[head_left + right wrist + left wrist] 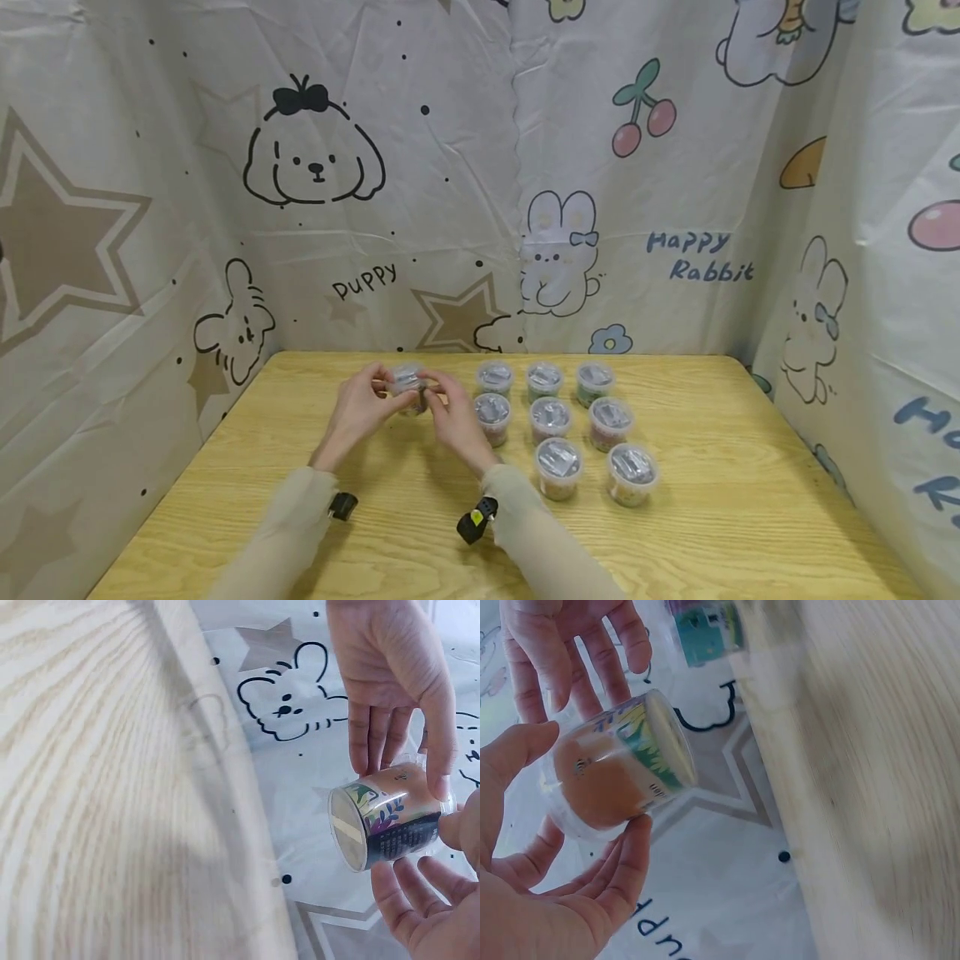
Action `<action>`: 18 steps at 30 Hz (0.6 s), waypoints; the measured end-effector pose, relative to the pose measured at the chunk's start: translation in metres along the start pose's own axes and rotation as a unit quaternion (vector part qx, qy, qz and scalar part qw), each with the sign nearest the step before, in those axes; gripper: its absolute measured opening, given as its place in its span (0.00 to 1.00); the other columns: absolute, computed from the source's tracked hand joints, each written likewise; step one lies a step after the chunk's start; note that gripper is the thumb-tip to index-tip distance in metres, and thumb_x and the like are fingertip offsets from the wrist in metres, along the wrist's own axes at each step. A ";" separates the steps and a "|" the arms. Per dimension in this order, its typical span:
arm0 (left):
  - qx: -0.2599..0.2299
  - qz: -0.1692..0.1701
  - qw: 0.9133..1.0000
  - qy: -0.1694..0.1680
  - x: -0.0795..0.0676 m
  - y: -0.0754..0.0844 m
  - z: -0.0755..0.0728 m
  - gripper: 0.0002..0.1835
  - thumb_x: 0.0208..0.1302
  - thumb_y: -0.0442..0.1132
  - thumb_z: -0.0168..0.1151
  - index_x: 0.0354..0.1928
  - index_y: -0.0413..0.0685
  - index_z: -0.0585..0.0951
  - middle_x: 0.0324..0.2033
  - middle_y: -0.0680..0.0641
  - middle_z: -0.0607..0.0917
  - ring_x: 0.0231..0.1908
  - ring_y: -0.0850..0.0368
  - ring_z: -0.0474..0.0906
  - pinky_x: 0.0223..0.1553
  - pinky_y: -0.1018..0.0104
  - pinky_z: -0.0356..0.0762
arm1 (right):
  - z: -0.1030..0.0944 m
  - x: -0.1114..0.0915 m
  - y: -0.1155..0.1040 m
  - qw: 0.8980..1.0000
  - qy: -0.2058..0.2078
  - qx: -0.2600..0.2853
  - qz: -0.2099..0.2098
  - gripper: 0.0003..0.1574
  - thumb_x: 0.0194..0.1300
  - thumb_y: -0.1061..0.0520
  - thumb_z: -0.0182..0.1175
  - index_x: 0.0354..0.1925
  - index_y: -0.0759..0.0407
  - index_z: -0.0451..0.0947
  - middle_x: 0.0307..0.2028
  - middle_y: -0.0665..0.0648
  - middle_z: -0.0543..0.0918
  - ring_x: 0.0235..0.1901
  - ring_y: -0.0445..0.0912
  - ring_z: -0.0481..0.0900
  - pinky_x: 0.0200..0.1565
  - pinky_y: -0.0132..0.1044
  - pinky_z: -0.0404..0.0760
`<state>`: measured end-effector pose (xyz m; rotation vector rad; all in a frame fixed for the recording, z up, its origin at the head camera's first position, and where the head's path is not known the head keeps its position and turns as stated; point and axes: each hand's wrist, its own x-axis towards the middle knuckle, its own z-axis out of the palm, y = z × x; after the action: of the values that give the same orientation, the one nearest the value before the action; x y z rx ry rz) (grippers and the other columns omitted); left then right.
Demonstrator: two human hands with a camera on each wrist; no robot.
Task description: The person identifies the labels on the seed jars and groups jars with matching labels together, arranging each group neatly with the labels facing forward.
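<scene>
Both hands hold a small clear plastic tub (407, 380) at the back left of the table. It has an orange-brown printed wrap with leaves and a dark text panel; grey film shows on its lidded top. My left hand (360, 412) grips it from the left. In the left wrist view its thumb lies near the lid rim and its fingers against the side of the tub (604, 776). From the other side, my right hand (456, 417) pinches it, thumb by the lid and fingertips on the wall, as the right wrist view shows. The tub's flat base (348, 829) is visible there.
Several similar lidded tubs (551, 417) stand in rows right of my hands, the closest (492, 417) just beside my right hand. They rest on a wood-grain table (720, 500). A printed curtain (450, 225) encloses the back and both sides.
</scene>
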<state>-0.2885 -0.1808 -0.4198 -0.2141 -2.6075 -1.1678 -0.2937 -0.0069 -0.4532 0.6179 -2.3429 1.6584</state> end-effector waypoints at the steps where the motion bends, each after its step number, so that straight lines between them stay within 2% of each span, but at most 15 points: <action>1: -0.006 0.002 1.000 0.002 0.000 0.002 0.002 0.22 0.55 0.52 0.74 0.39 0.46 0.75 0.40 0.42 0.85 0.37 0.51 0.84 0.28 0.65 0.80 | -0.002 -0.001 -0.001 1.000 0.005 0.006 -0.001 0.20 0.76 0.60 0.50 0.62 0.50 0.74 0.62 0.58 0.73 0.57 0.52 0.77 0.50 0.39 0.83; 4: -0.030 0.012 0.999 0.004 0.001 0.008 0.009 0.23 0.56 0.52 0.74 0.42 0.46 0.75 0.46 0.40 0.84 0.44 0.45 0.85 0.38 0.58 0.84 | -0.009 -0.001 -0.002 1.000 0.025 0.019 -0.001 0.19 0.75 0.60 0.52 0.61 0.52 0.75 0.60 0.58 0.75 0.55 0.53 0.78 0.47 0.38 0.84; 8: -0.077 0.040 0.996 0.003 0.004 0.013 0.019 0.21 0.59 0.48 0.72 0.46 0.43 0.75 0.50 0.38 0.82 0.48 0.41 0.83 0.47 0.52 0.84 | -0.018 0.000 -0.001 0.998 0.048 0.030 0.010 0.19 0.74 0.58 0.54 0.61 0.52 0.75 0.61 0.58 0.75 0.54 0.52 0.78 0.43 0.36 0.84; 14: -0.130 0.096 0.987 0.003 0.009 0.018 0.032 0.17 0.65 0.43 0.66 0.50 0.42 0.78 0.50 0.38 0.82 0.49 0.43 0.83 0.50 0.53 0.83 | -0.033 0.000 0.001 0.996 0.088 0.032 0.011 0.19 0.74 0.58 0.54 0.61 0.52 0.75 0.62 0.60 0.74 0.53 0.55 0.78 0.39 0.35 0.83; 18: -0.150 0.104 0.983 0.005 0.011 0.022 0.039 0.16 0.66 0.41 0.65 0.52 0.42 0.78 0.51 0.38 0.82 0.50 0.43 0.82 0.50 0.51 0.82 | -0.039 0.000 0.000 0.994 0.104 0.034 0.012 0.19 0.73 0.59 0.55 0.60 0.53 0.75 0.60 0.58 0.76 0.52 0.53 0.80 0.38 0.34 0.83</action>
<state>-0.3008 -0.1369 -0.4258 -0.5246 -2.3207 -1.4714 -0.2969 0.0298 -0.4391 0.4069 -2.1648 1.7274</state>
